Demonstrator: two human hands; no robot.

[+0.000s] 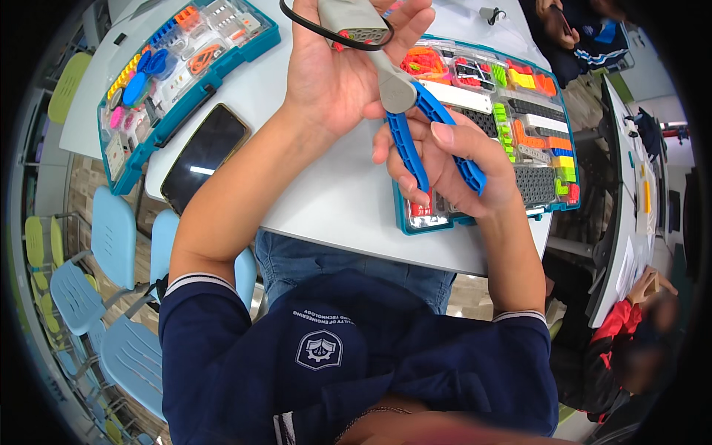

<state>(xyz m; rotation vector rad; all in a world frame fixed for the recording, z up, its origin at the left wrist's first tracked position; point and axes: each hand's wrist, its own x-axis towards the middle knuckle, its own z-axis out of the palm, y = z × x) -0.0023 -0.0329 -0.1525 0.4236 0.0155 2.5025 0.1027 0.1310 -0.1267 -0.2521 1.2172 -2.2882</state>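
Note:
Cupped beneath a grey plastic block (348,16), my left hand (319,85) holds it near the top edge of the view. A black cable (326,35) loops around the block, and red bits show at its near end. My right hand (463,167) has its fingers and thumb around the spread blue handles of plastic pliers (398,93). The grey head of the pliers points up toward the block; whether its jaws touch the block I cannot tell. Some of my left fingers are cut off by the frame.
Two teal cases of building parts lie on the white table (326,200): one left case (165,127), one right case (411,226). A dark phone (204,159) lies near the left case. Light blue chairs (115,230) stand at left; other people (615,348) are at right.

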